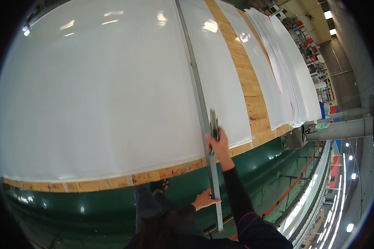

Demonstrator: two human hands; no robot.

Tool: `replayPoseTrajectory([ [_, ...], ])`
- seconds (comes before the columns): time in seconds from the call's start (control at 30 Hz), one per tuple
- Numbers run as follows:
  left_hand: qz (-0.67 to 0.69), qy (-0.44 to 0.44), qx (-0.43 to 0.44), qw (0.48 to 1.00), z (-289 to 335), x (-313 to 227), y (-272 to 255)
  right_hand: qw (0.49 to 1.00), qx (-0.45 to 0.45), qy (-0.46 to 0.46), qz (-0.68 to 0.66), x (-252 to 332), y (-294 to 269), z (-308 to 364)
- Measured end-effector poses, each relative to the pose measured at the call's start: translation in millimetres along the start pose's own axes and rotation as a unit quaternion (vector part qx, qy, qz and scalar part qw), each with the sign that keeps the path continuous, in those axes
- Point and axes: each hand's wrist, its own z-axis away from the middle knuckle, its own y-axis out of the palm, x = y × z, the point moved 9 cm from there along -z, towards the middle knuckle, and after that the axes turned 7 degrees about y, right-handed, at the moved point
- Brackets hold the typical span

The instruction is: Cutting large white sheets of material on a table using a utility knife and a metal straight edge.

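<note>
A long grey metal straightedge bar (200,99) lies across a wide white sheet (99,95), and its near end sticks out past the table edge. My left hand (202,200) grips that overhanging end, with the thumb side against the bar. In my right hand (220,144) is a dark-handled hand tool with a flat grey blade-like front (213,118), pointing away from me. It is held beside the bar's right edge, over the sheet near the table's front. The fingers partly cover the tool, so its exact kind cannot be made out.
A wooden tabletop (257,108) shows in strips between the white sheets. Layered white sheets (297,83) are piled at the right. The green floor (99,207) runs along the table's front edge. A grey metal post (340,129) and stocked shelves (316,62) stand beyond on the right.
</note>
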Motion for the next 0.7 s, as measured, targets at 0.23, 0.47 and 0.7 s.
replayPoseTrajectory([
  [0.23,0.007,0.007,0.065,0.998,-7.7,-4.5,-5.1,0.978,0.007,-0.108,0.18,154.6,84.6,-249.8],
  [0.47,-0.024,-0.016,0.124,0.992,-12.9,3.4,-7.8,0.769,-0.131,-0.221,0.585,224.4,161.5,-416.7],
  [0.7,0.027,-0.027,0.222,0.974,-14.7,-13.8,-14.4,0.708,-0.14,-0.166,0.672,206.4,165.0,-476.1],
])
